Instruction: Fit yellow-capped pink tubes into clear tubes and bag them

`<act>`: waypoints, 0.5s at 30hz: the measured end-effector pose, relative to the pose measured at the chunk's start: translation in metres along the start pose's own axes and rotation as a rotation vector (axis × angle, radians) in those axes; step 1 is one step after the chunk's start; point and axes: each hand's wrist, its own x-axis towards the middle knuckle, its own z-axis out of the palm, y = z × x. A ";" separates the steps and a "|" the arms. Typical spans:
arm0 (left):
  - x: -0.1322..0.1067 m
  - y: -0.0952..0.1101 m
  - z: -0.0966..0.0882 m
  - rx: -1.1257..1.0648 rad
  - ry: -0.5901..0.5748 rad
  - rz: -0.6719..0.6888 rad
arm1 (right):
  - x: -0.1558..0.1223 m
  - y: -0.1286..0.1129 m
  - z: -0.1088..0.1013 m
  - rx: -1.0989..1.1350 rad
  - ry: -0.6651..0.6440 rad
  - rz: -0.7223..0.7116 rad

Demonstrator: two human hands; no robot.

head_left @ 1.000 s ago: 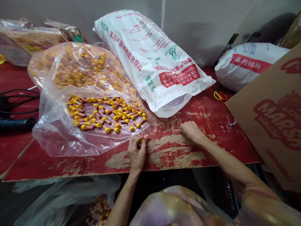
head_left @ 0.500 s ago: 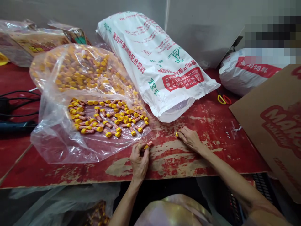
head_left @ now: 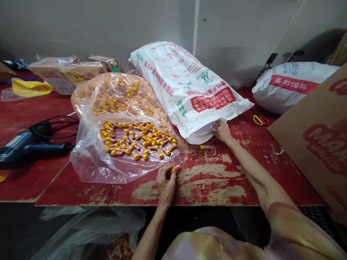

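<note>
My left hand (head_left: pixel 166 184) rests near the table's front edge, its fingers closed round a small tube (head_left: pixel 176 168) with a yellow cap and reddish contents. My right hand (head_left: pixel 222 131) is at the mouth of a large white woven sack (head_left: pixel 187 90), fingers bent against its rim; the fingertips are partly hidden there. Just below that mouth, a clear tube with a yellow cap (head_left: pixel 202 147) lies on the table. To the left, a big clear plastic bag (head_left: pixel 89 151) holds many yellow-capped tubes (head_left: pixel 146 139), several spread near its opening.
A dark heat gun (head_left: pixel 29 144) with a coiled cord lies at left. Scissors (head_left: pixel 260 119) sit right of the sack. A cardboard box (head_left: pixel 311 144) and another white sack (head_left: pixel 292 85) stand at right. Wrapped packages (head_left: pixel 73 72) line the back left.
My right hand has moved up to the sack's mouth, leaving a yellow-capped tube on the table. My left hand still holds its tube. The view has tilted up and shifted left.
</note>
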 end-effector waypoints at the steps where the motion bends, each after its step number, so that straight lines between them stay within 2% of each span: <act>1: -0.001 -0.001 0.000 -0.027 -0.001 -0.029 | -0.007 -0.001 -0.002 0.029 0.023 0.002; 4: -0.007 0.000 0.005 -0.199 -0.004 -0.178 | -0.046 -0.013 -0.011 0.249 0.048 -0.039; 6: -0.012 0.005 0.011 -0.352 -0.027 -0.292 | -0.082 -0.027 -0.018 0.401 -0.055 -0.167; 8: -0.018 0.010 0.018 -0.471 -0.061 -0.372 | -0.117 -0.044 -0.024 0.443 -0.188 -0.334; 10: -0.023 0.015 0.024 -0.548 -0.095 -0.410 | -0.142 -0.061 -0.028 0.456 -0.256 -0.448; 12: -0.028 0.019 0.028 -0.586 -0.127 -0.431 | -0.155 -0.075 -0.030 0.500 -0.276 -0.499; 15: -0.035 0.023 0.030 -0.587 -0.180 -0.454 | -0.158 -0.090 -0.029 0.608 -0.303 -0.545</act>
